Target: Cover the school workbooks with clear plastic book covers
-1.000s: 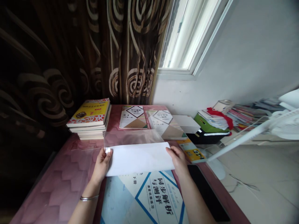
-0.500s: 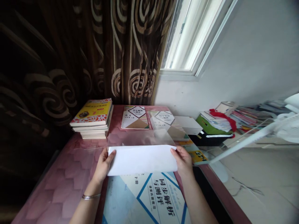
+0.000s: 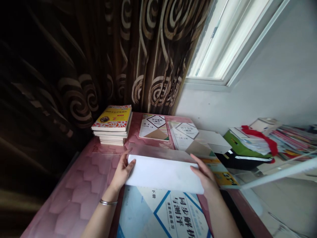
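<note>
A white folded paper (image 3: 164, 173) stretches between my two hands over a blue-and-white workbook (image 3: 178, 215). My left hand (image 3: 123, 172) pinches its left end, thumb on the near face and fingers behind; a silver bangle is on that wrist. My right hand (image 3: 204, 173) is at the right end, with its thumb against the paper and the index finger reaching past the top edge. A clear plastic sheet (image 3: 160, 152) shows just behind the paper, close to the fingers of both hands. Whether the paper is joined to the plastic or workbook is hidden.
A pink table (image 3: 81, 195) carries a stack of books (image 3: 111, 124) at back left. A workbook (image 3: 154, 127) and another workbook in plastic (image 3: 185, 135) lie further back. On the right are a dark flat object (image 3: 237, 208), a box of papers (image 3: 250, 155) and a white pole (image 3: 279, 173).
The camera view has shifted, so most things appear further right. More clear plastic shows above the paper's right part, and my right index finger is now stretched further up, apart from the thumb.
</note>
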### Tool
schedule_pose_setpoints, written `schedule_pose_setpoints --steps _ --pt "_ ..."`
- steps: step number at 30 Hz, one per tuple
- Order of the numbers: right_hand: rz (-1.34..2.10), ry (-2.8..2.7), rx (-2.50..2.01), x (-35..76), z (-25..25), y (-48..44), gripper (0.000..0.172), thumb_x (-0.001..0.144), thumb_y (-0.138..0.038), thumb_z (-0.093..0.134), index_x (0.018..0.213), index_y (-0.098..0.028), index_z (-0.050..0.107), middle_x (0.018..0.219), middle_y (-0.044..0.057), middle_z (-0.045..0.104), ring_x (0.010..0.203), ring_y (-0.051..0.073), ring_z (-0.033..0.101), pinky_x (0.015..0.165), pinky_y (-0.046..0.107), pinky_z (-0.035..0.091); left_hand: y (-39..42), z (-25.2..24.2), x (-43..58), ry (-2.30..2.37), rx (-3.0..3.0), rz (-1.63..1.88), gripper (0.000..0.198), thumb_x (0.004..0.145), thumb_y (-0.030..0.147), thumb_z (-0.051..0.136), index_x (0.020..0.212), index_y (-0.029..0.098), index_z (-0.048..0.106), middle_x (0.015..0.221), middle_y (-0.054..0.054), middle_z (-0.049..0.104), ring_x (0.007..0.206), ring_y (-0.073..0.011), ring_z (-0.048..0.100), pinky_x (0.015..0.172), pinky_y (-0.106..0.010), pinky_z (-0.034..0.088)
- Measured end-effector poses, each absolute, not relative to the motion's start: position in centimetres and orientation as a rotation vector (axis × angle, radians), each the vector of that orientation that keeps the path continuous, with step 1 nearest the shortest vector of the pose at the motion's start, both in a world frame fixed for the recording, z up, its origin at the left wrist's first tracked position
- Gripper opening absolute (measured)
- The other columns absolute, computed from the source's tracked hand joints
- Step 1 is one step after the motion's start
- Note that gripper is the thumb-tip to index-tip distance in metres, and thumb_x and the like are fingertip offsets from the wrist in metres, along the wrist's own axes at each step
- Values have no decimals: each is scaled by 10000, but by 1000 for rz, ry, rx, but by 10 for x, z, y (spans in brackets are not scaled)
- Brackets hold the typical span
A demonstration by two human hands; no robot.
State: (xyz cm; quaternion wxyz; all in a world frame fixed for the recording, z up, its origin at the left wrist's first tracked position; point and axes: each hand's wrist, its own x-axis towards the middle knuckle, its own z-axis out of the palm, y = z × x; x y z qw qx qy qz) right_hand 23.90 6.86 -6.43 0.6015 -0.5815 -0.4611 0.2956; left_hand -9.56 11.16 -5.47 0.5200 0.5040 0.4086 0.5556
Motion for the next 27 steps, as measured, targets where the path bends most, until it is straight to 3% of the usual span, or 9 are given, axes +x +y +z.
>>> schedule_pose_setpoints --steps 4,11,16,19,27 --pt "770 -1036 -1253 237 -65 67 609 688 -460 744 1235 -233 601 1201 127 660 1031 280 630 801 353 514 112 -59 -95 952 1170 1298 579 786 394 664 1296 211 460 1047 -61 641 926 -165 597 814 -257 473" --pt "774 -954 -1191 236 -71 66 748 689 -399 769 1364 -266 476 1155 125 678 926 231 655 740 317 524 113 -62 -94 998 1139 1267 630 774 423 665 1308 204 411 859 -4 608 734 -134 569 672 -230 461" --pt "761 -908 -1181 235 -76 66 909 661 -389 785 1448 -255 352 1087 120 703 836 234 677 702 332 535 114 -61 -93 1024 1174 1263 382 784 497 615 983 179 540 824 -8 587 738 -140 542 700 -246 444" --pt "758 -900 -1214 235 -77 64 854 654 -402 782 1410 -240 420 1075 115 708 810 239 684 691 337 537 113 -60 -93 1134 1233 1257 372 784 544 576 821 175 547 747 1 562 732 -146 523 727 -256 425" --pt "710 -883 -1252 232 -72 65 642 606 -409 806 1190 -220 616 985 91 728 816 232 671 692 326 531 109 -57 -93 1203 1132 1320 283 726 468 605 773 190 581 727 8 576 725 -148 527 704 -238 417"
